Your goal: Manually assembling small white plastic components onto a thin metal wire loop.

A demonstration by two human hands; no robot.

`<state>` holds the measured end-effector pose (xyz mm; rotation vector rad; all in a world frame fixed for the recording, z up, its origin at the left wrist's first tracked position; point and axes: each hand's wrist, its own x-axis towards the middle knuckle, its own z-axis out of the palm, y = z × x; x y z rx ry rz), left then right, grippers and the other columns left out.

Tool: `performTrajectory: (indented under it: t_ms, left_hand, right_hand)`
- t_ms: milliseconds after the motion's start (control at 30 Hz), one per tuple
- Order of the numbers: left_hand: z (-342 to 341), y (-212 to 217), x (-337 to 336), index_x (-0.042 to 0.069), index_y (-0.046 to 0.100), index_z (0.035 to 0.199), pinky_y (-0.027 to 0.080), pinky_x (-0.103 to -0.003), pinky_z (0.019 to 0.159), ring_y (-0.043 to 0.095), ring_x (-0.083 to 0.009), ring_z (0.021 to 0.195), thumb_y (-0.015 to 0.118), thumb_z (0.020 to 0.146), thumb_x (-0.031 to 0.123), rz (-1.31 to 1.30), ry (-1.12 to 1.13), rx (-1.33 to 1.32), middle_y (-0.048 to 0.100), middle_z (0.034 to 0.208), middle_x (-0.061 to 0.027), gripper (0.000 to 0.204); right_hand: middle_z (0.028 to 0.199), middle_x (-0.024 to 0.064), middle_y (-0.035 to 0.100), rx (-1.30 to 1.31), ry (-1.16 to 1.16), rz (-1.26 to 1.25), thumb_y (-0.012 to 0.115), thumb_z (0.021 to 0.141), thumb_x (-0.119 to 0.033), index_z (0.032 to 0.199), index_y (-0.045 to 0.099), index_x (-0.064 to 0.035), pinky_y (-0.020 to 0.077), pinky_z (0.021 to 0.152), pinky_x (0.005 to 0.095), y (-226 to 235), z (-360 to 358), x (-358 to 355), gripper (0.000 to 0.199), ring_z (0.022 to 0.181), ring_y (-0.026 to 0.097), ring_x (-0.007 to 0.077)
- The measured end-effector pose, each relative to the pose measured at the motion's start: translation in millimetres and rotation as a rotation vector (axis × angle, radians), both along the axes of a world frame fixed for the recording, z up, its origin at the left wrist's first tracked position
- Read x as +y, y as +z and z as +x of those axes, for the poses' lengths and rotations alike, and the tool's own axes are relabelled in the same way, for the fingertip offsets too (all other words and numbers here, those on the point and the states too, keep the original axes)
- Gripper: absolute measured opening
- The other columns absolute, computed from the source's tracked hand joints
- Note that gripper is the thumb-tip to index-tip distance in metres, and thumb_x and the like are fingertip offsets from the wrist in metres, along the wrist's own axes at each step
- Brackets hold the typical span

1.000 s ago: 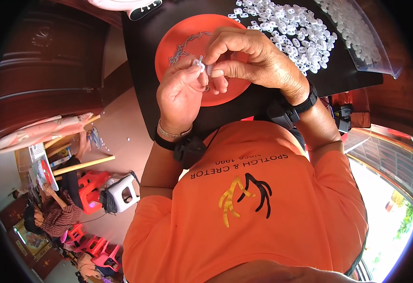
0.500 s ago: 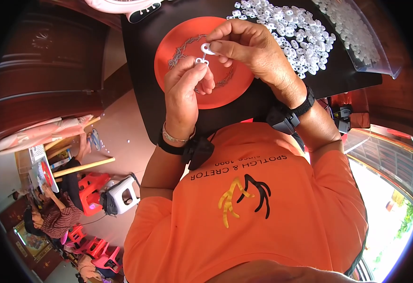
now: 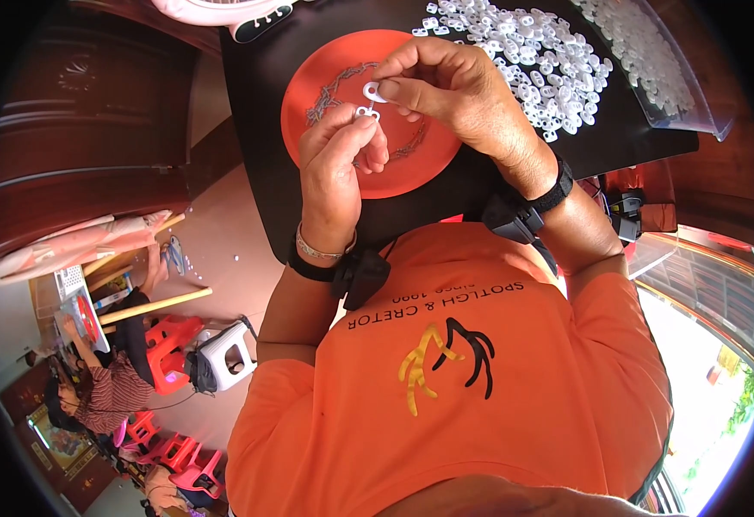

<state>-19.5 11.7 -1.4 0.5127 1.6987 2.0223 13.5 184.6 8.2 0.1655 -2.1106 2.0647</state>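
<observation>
Over a round red tray (image 3: 411, 172), both my hands are raised close together. My left hand (image 3: 334, 168) pinches a small white plastic piece with holes (image 3: 364, 113) between thumb and fingers. My right hand (image 3: 471, 95) pinches another white plastic piece with a round hole (image 3: 372, 90), just above the first. A thin link (image 3: 372, 104) spans the short gap between the two pieces; its kind is too small to tell. Small grey metal parts (image 3: 329, 96) lie in a curved band on the tray, partly hidden by my hands.
Many loose white plastic pieces (image 3: 558, 82) are heaped on the black table (image 3: 265, 172) to the right. Beyond them stands a clear bin (image 3: 704, 121) of similar pieces. A pink-and-white shoe (image 3: 222, 10) is at the far edge. A person (image 3: 105, 396) sits at left near plastic stools (image 3: 166, 353).
My hands stay nearly in place, still pinching the two white pieces. The right hand's piece has shifted very slightly left. At left, the other person's arm has moved.
</observation>
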Motion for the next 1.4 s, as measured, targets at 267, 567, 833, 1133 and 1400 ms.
performTrajectory:
  t_ms: [267,567,833,1133,1400]
  left_hand:
    - [0.6,0.5,1.8,0.004,0.052,0.069,0.035,-0.024,0.052,0.048,-0.009,0.054,0.049,0.089,0.016,0.028,0.023,-0.008,0.054,0.062,-0.0028,0.023]
    - [0.1,-1.7,0.9,0.002,0.053,0.074,0.034,-0.025,0.053,0.047,-0.0128,0.055,0.046,0.089,0.015,0.013,0.009,-0.022,0.053,0.064,-0.0059,0.021]
    - [0.7,-1.4,1.7,0.003,0.052,0.072,0.032,-0.024,0.051,0.046,-0.0112,0.053,0.048,0.088,0.017,-0.001,0.012,-0.05,0.051,0.062,-0.0045,0.022]
    - [0.9,-1.6,1.6,0.002,0.055,0.077,0.033,-0.023,0.051,0.046,-0.0109,0.055,0.048,0.09,0.016,-0.006,0.022,-0.029,0.053,0.065,-0.0043,0.02]
    - [2.6,-1.5,1.3,0.0,0.057,0.081,0.034,-0.022,0.051,0.047,-0.0087,0.055,0.049,0.091,0.015,0.017,0.042,-0.019,0.054,0.066,-0.0029,0.02]
  right_hand:
    - [0.083,0.0015,0.065,-0.255,0.132,-0.348,0.065,0.087,-0.01,0.101,0.064,0.0002,0.0496,0.061,0.0196,-4.0,-7.8,15.5,0.017,0.067,0.059,0.0059]
    - [0.085,0.0019,0.065,-0.257,0.139,-0.317,0.065,0.088,-0.01,0.1,0.064,0.0003,0.0493,0.061,0.0201,-6.4,-7.4,11.2,0.016,0.067,0.058,0.0056]
    - [0.085,0.0023,0.066,-0.16,0.082,-0.143,0.065,0.088,-0.01,0.101,0.065,0.0002,0.0473,0.062,0.0203,-1.4,-2.6,4.8,0.017,0.068,0.056,0.0053]
    - [0.078,0.0021,0.066,-0.084,0.052,-0.089,0.068,0.085,-0.009,0.095,0.067,0.0003,0.0463,0.059,0.0204,-3.0,-1.3,-0.6,0.014,0.065,0.055,0.0052]
    - [0.082,0.0024,0.066,-0.059,0.127,-0.089,0.067,0.086,-0.007,0.095,0.067,0.0002,0.0468,0.061,0.021,-9.0,-1.5,0.7,0.012,0.069,0.056,0.0062]
